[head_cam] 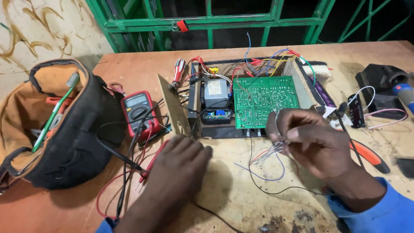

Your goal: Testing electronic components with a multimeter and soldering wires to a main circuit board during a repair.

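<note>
My right hand (308, 138) pinches a thin bundle of wires (271, 151) between thumb and fingers, just in front of an open black electronics case (196, 92). Inside the case lie a green circuit board (265, 99), a grey transformer block (215, 92) and many coloured leads. My left hand (179, 168) rests on the wooden table (241, 198) with its fingers curled, holding nothing that I can see, beside red and black probe leads (129, 164). Loose blue, red and black wires (263, 174) trail on the table between my hands.
A red multimeter (138, 112) sits left of the case, with a red-handled screwdriver (177, 72) behind it. A black and tan tool bag (51, 125) stands at the far left. Orange-handled pliers (371, 157), a black module (357, 110) and a soldering stand (381, 88) lie at the right.
</note>
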